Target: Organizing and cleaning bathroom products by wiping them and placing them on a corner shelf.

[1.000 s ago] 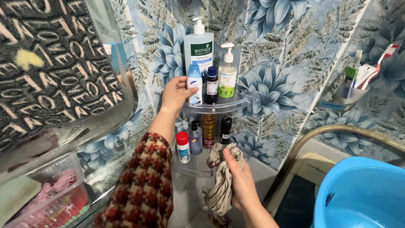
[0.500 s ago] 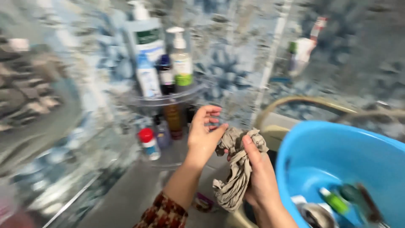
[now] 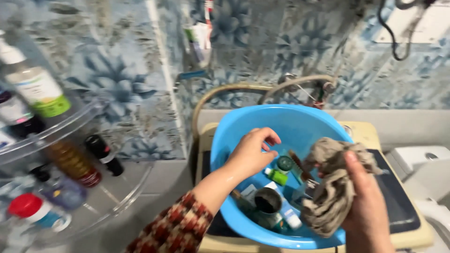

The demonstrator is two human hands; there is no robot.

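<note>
Crumpled grey-beige rag (image 3: 332, 187), lower right of frame, bunched in the right hand (image 3: 368, 206); fingers wrapped around it, firm grasp. Long axis roughly vertical, slightly tilted, top fold toward upper left, loose end hanging down over the near rim of the blue basin (image 3: 318, 124).

Left hand (image 3: 251, 152), centre of frame, hovers over the basin interior, fingers curled and loosely parted, holding nothing; not clear whether fingertips touch anything. Checked red-and-cream sleeve (image 3: 176, 229) runs to the lower edge.

Inside basin: small green bottle (image 3: 276, 175), dark round cap (image 3: 284, 163), brush-like item (image 3: 300, 171), dark cylindrical container (image 3: 267, 204), a white tube (image 3: 286, 211). Contents partly blurred.

Basin sits on a cream appliance top (image 3: 375, 140) with a dark panel. Curved hose (image 3: 234, 91) arcs behind it.

Left of frame: clear corner shelves (image 3: 117, 197) with bottles, including a red-capped bottle (image 3: 30, 208) and an amber bottle (image 3: 72, 161). Walls: blue floral tile (image 3: 117, 79). Toothbrush holder (image 3: 199, 42) on the wall, upper centre.
</note>
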